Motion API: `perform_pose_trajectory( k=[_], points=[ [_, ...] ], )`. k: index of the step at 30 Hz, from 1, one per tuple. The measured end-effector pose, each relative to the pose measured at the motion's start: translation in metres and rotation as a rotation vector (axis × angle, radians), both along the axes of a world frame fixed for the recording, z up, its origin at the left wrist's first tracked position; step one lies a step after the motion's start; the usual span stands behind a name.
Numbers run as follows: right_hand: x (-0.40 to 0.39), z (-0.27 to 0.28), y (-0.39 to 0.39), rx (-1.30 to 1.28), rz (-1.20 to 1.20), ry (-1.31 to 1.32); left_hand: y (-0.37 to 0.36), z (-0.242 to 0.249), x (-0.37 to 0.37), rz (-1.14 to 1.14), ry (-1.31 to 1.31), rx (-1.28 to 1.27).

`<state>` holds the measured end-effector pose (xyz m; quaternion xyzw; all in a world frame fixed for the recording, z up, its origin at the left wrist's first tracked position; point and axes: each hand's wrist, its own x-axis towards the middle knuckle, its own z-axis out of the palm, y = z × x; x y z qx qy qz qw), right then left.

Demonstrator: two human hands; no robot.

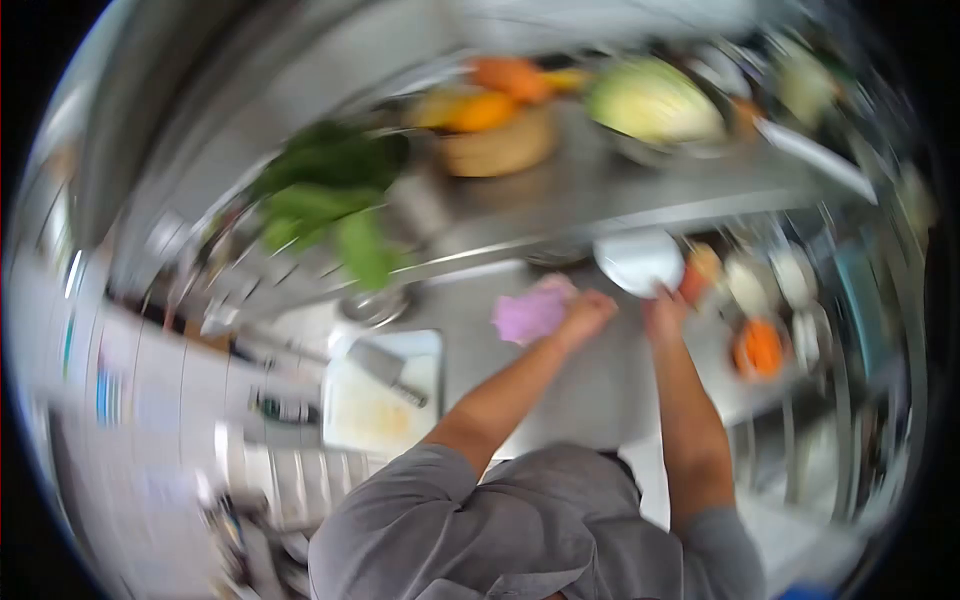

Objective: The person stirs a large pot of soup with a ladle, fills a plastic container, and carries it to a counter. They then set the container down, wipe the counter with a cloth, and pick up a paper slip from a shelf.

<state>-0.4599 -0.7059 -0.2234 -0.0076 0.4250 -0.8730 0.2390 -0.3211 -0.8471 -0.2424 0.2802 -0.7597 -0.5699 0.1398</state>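
Note:
My left hand (590, 311) is closed over the steel worktop, at the edge of a crumpled pink-purple cloth (530, 314) that it appears to grip. To its right, my right hand (664, 311) has its fingers closed on the near rim of a round white dish (638, 260). Blur hides whether the dish is a plate or a shallow bowl, and whether it rests on anything. On the left, a white cutting board (375, 415) carries a cleaver (378, 364) with a dark handle.
A raised steel shelf (580, 215) crosses behind the worktop, bearing leafy greens (330, 200), a basket (498, 150) of orange produce and a halved cabbage (655, 100). Right of the dish stand several bowls, one with orange food (760, 348). A metal bowl (374, 305) sits behind the board.

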Motion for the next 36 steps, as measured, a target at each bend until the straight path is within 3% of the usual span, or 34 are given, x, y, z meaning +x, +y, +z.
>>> perform_pose_trajectory(
  k=[2, 3, 4, 5, 6, 7, 9, 11, 15, 17, 18, 21, 22, 23, 27, 29, 36],
  points=[
    [0.01, -0.017, 0.002, -0.066, 0.046, -0.035, -0.014, 0.007, 0.054, -0.223, -0.127, -0.187],
    [0.023, -0.025, -0.003, 0.011, -0.011, -0.131, -0.005, 0.049, 0.096, -0.21, -0.067, -0.081],
    [0.017, -0.088, -0.004, -0.06, 0.118, -0.119, -0.008, 0.1, 0.136, -0.363, -0.152, 0.08],
    [0.058, -0.042, -0.001, 0.139, 0.186, -0.147, -0.021, 0.125, 0.173, -0.467, -0.114, 0.239],
    [0.093, -0.03, -0.017, 0.294, 0.285, -0.05, -0.025, 0.145, 0.21, -0.596, -0.078, 0.4],
    [0.112, -0.028, -0.027, 0.453, 0.362, 0.043, -0.022, 0.193, 0.251, -0.548, -0.072, 0.4],
    [0.133, -0.065, -0.072, 0.63, 0.583, 0.748, -0.03, 0.273, 0.32, -0.469, -0.006, 0.336],
    [0.176, -0.003, -0.089, 0.732, 0.412, 1.452, -0.037, 0.331, 0.373, -0.351, 0.125, 0.21],
    [0.214, 0.01, -0.137, 0.95, 0.447, 1.574, -0.038, 0.411, 0.428, 0.026, 0.405, -0.03],
    [0.221, 0.014, -0.147, 1.258, 0.592, 1.432, -0.046, 0.446, 0.432, 0.288, 0.504, -0.233],
    [0.224, 0.013, -0.148, 1.266, 0.595, 1.426, -0.055, 0.461, 0.427, 0.457, 0.554, -0.324],
    [0.24, 0.01, -0.139, 1.256, 0.534, 1.467, -0.106, 0.499, 0.41, 0.717, 0.748, -0.607],
    [0.248, 0.017, -0.129, 1.159, 0.629, 1.543, -0.122, 0.509, 0.402, 0.766, 0.774, -0.646],
    [0.257, 0.02, -0.111, 1.078, 0.719, 1.59, -0.139, 0.515, 0.398, 0.781, 0.802, -0.634],
    [0.267, 0.007, -0.032, 0.71, 0.64, 1.691, -0.157, 0.507, 0.377, 0.853, 0.995, -0.652],
    [0.252, -0.008, 0.021, 0.805, 0.482, 1.659, -0.154, 0.492, 0.375, 0.745, 1.105, -0.539],
    [0.125, -0.004, 0.212, 1.319, -0.006, 1.213, -0.027, 0.479, 0.288, 0.411, 1.283, -0.508]
  ],
)
